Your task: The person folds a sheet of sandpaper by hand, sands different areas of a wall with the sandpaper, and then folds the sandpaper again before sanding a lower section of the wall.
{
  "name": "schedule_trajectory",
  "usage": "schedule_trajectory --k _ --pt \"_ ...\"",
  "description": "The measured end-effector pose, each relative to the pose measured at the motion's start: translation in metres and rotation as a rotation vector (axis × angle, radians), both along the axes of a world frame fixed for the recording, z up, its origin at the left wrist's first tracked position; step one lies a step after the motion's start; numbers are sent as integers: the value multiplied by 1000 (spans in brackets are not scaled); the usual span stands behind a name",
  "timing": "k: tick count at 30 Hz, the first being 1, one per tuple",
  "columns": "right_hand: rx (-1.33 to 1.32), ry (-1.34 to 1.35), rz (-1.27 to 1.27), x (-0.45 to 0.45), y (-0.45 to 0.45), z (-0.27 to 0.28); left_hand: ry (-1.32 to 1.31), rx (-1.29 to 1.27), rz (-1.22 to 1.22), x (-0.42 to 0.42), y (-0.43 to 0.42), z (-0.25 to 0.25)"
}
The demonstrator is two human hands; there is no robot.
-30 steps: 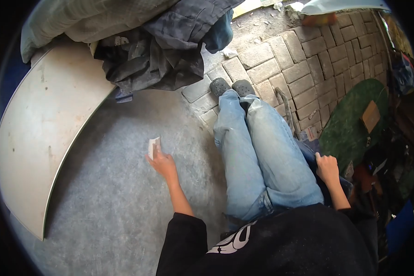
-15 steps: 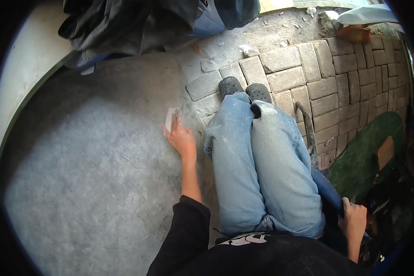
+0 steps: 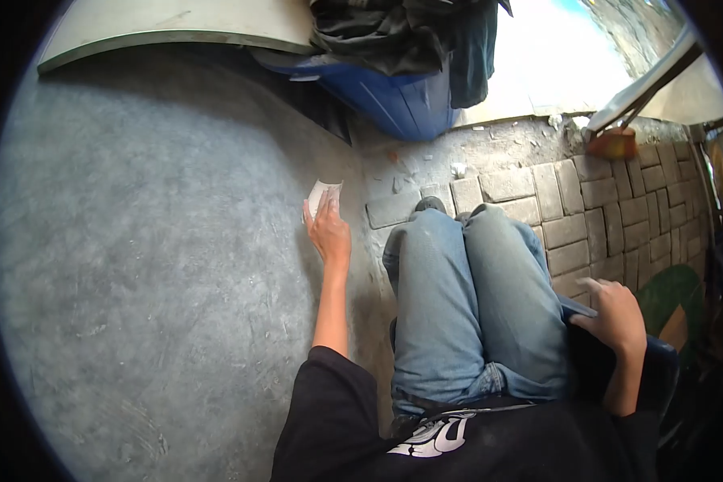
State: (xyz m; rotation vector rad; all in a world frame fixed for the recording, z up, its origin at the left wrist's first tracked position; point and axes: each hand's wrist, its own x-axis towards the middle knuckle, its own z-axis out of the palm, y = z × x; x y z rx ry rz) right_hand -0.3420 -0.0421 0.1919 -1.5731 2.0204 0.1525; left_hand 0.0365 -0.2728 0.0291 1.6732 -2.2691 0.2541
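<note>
My left hand [image 3: 329, 234] grips a small pale, flat piece [image 3: 324, 195] with a slightly curved far edge; what it is made of is unclear, perhaps sandpaper. The fingers lie over it, against or close to a grey cement surface [image 3: 169, 241] with whitish scuffs. On the other side, my right hand [image 3: 616, 315] is beside my thigh at the edge of a dark blue chair [image 3: 660, 365]. Its thumb and forefinger are apart, and nothing shows between them. Jeans-covered legs [image 3: 450, 305] lie between the two hands.
Ahead stands a blue bin-like container [image 3: 402, 104] with dark cloth [image 3: 386, 36] over it. A pale panel [image 3: 177, 20] curves along the top left. Paving bricks [image 3: 566, 221] run to the right, with white debris [image 3: 458, 170] and an orange-red object [image 3: 612, 144] beyond.
The view has tilted up and turned. My left hand still holds the pale piece, now showing more of its face. My right hand has come off the chair's edge and its fingers have spread.
</note>
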Motion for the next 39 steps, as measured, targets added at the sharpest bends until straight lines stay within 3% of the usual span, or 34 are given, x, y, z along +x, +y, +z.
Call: schedule_trajectory --k 3,6,9,11,12,15,18,20,22,25,28,30,31,34,36,39 --pt "-403 -337 191 47 -80 -1 27 -16 18 3 -36 13" --pt "-620 -966 318 109 -161 -34 -102 -164 -74 11 -78 35" --pt "-364 -1548 132 175 -223 -73 -202 -293 -77 32 -121 63" --pt "-205 -1672 -32 208 -248 -96 -355 -306 -18 33 -138 87" --pt "-200 -1688 -38 214 -252 -108 -491 -332 36 34 -147 91" --pt "236 -1746 -298 222 -253 -143 -638 -151 42 36 -147 49" --pt "257 -1751 -371 217 -265 -156 -751 192 -60 46 -114 -14" --pt "172 -1781 -438 214 -271 -153 -719 182 -41 52 -122 -25" --pt "165 -1816 -521 214 -272 -149 -648 61 25 50 -131 -8" --pt "233 -1759 -525 216 -275 -148 -625 -216 205 26 -169 60" --pt "231 -1727 -546 214 -279 -147 -584 -277 301 13 -175 67" --pt "221 -1724 -586 209 -283 -148 -521 -230 183 20 -162 24" --pt "207 -1730 -624 206 -285 -150 -464 -190 62 26 -151 -9" --pt "184 -1743 -724 201 -287 -154 -214 39 2 54 -99 -120" --pt "175 -1728 -731 200 -289 -155 -189 85 -24 56 -85 -139" --pt "183 -1697 -711 207 -287 -156 -425 -12 -117 77 -96 -148"
